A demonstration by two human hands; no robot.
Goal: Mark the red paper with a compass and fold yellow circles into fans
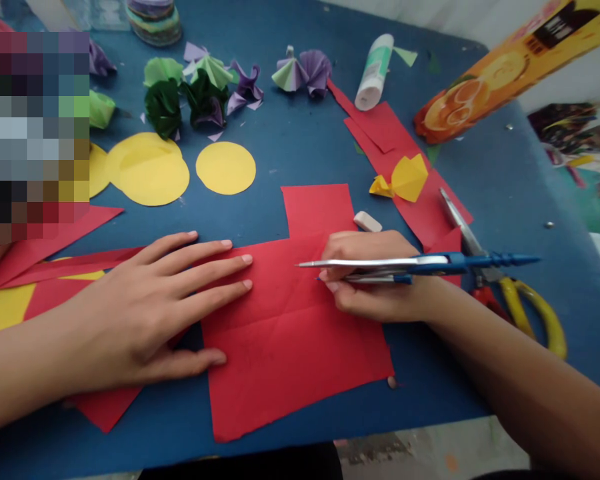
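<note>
A creased red paper sheet (260,373) lies flat on the blue table. My left hand (155,313) rests palm down with fingers spread, its fingertips on the sheet's left part. Over the upper right of that sheet, my right hand (370,273) is closed around a blue and silver drawing compass (435,265), its metal tip pointing left. Just behind my right knuckles sits a white eraser (367,221). A smaller red paper piece (317,207) adjoins the sheet's far edge. Scissors (533,307) with yellow handles are partly hidden by my right wrist.
Yellow paper circles (226,168) lie beyond my left hand, with folded green and purple paper pieces (210,100) behind them. Red strips (420,180), a glue stick (375,73) and an orange packet (505,73) occupy the far right. A pixelated patch covers the upper left.
</note>
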